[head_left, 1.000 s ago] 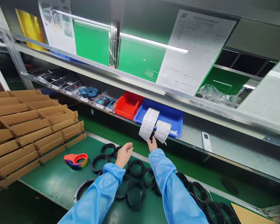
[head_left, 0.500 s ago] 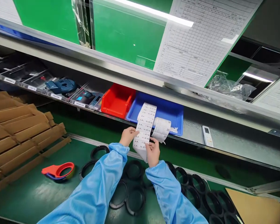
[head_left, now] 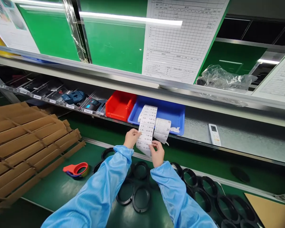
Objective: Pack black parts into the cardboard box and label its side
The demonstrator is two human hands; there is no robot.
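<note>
Cardboard dividers (head_left: 26,139) stack at the left of the green bench (head_left: 54,193), near a red tape dispenser (head_left: 75,169). The grips of the left hand (head_left: 132,138) and right hand (head_left: 157,154) pinch shut on a printed paper strip (head_left: 146,126), held above black rings (head_left: 141,199) and before a blue tray (head_left: 171,110) on the shelf (head_left: 194,126).

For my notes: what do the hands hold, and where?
A printed paper strip: the left hand pinches its left edge, the right hand its lower part.
</note>
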